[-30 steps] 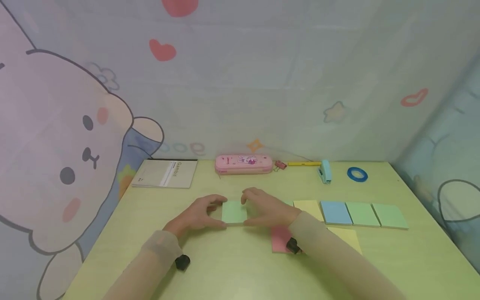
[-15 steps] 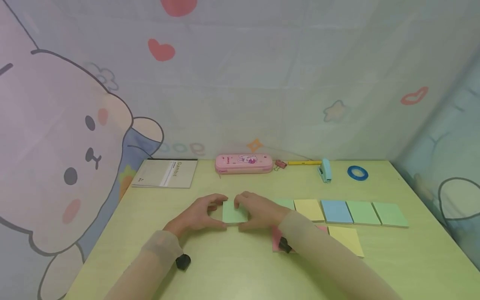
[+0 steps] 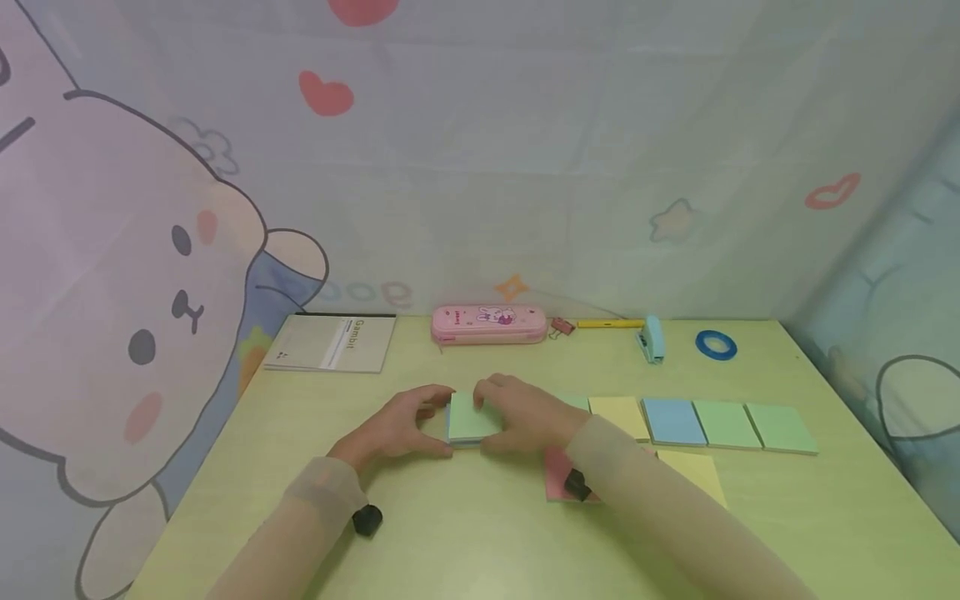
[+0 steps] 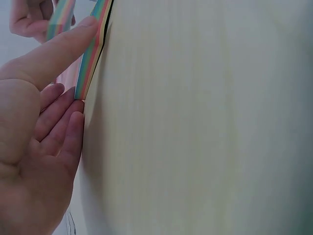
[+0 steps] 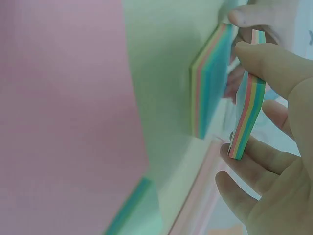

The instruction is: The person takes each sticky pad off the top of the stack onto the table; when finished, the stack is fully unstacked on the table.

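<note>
In the head view, my right hand (image 3: 528, 414) pinches a green-topped sticky note pad (image 3: 468, 414) between thumb and fingers. From the right wrist, this pad's striped edge (image 5: 248, 115) shows raised off a second sticky note pad (image 5: 210, 81), whose top is blue. My left hand (image 3: 390, 427) grips that lower pad from the left, thumb at the near edge, fingers at the far one. The left wrist view shows the thumb against the lower pad's striped side (image 4: 89, 63) and fingertips at its corner.
Rightward runs a row with a yellow pad (image 3: 617, 418), a blue pad (image 3: 673, 422) and green pads (image 3: 780, 428). Nearer lie a pink pad (image 3: 558, 477) and another yellow pad (image 3: 692, 475). Behind are a notebook (image 3: 330, 343), pencil case (image 3: 489, 325), stapler (image 3: 652, 339) and tape roll (image 3: 716, 345).
The right hand moved in to the green-topped pad, closed on it and raised it slightly, so a blue surface now shows beneath. The left hand has stayed in place.
</note>
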